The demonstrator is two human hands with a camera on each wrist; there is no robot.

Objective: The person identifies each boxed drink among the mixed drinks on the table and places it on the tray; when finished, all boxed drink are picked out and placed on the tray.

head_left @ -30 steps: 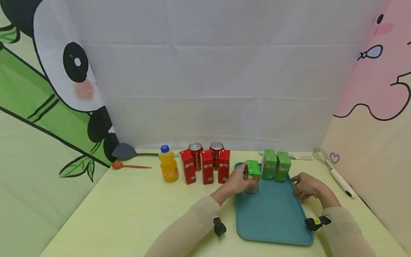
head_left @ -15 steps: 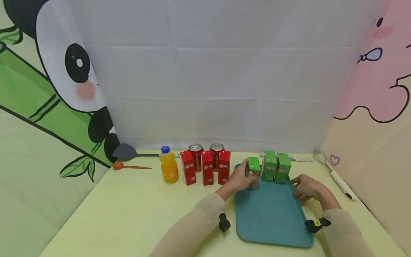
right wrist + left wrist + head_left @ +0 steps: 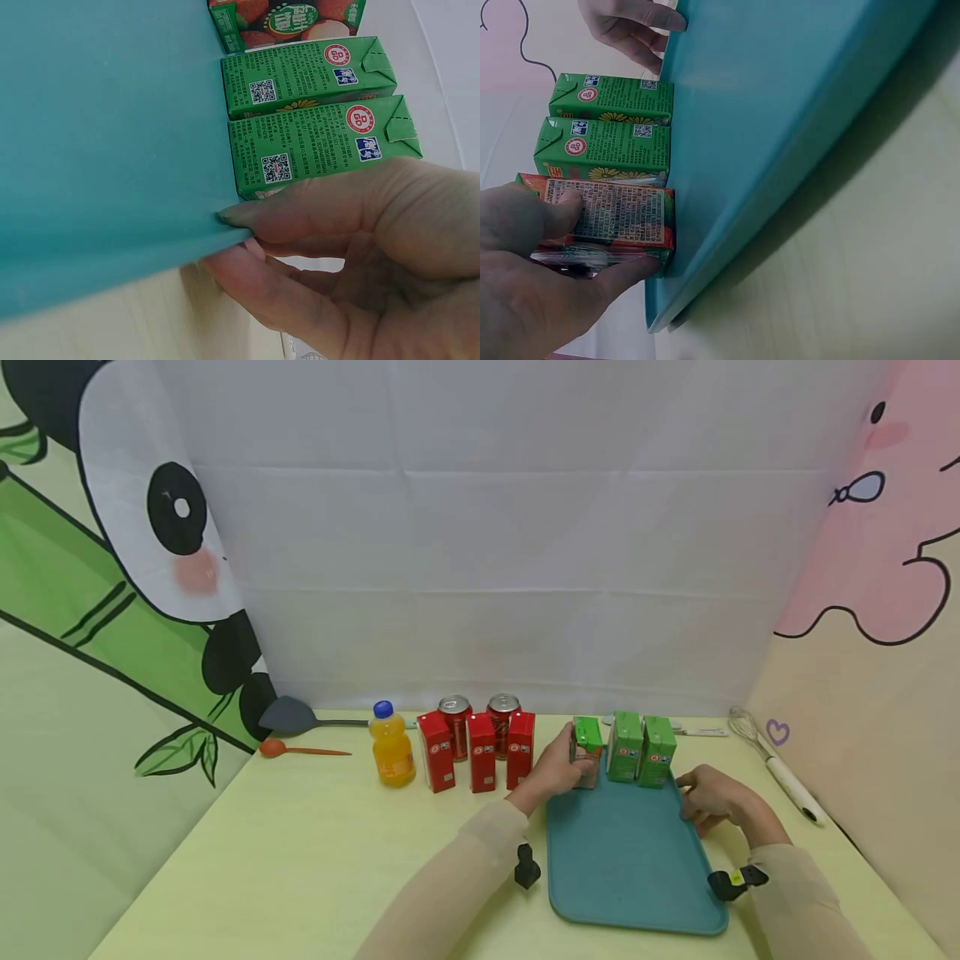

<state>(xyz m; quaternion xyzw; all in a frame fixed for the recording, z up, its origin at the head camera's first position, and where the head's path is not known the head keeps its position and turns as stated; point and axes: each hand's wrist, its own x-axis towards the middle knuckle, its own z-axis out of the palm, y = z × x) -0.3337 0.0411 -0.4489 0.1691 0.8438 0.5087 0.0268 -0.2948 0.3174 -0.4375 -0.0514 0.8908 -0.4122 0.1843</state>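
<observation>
My left hand (image 3: 557, 768) grips a green-topped juice box (image 3: 619, 212) with red and printed sides, standing at the far left corner of the blue tray (image 3: 630, 868). Thumb and fingers hold it from opposite sides in the left wrist view. Just right of it, two green juice boxes (image 3: 626, 747) stand upright side by side at the tray's far end. My right hand (image 3: 712, 799) pinches the tray's right rim near those boxes; in the right wrist view the thumb lies on top of the rim and the fingers are beneath.
Left of the tray stand several red drinks: upright red boxes (image 3: 482, 753) and two cans (image 3: 454, 727). Beside them is an orange juice bottle (image 3: 393, 747). A spatula (image 3: 291, 716) and orange spoon (image 3: 276, 747) lie far left; a whisk (image 3: 787, 777) lies right of the tray.
My left hand has moved the juice box away from me, from the tray's left side into line with the two green boxes. The right hand stays on the rim.
</observation>
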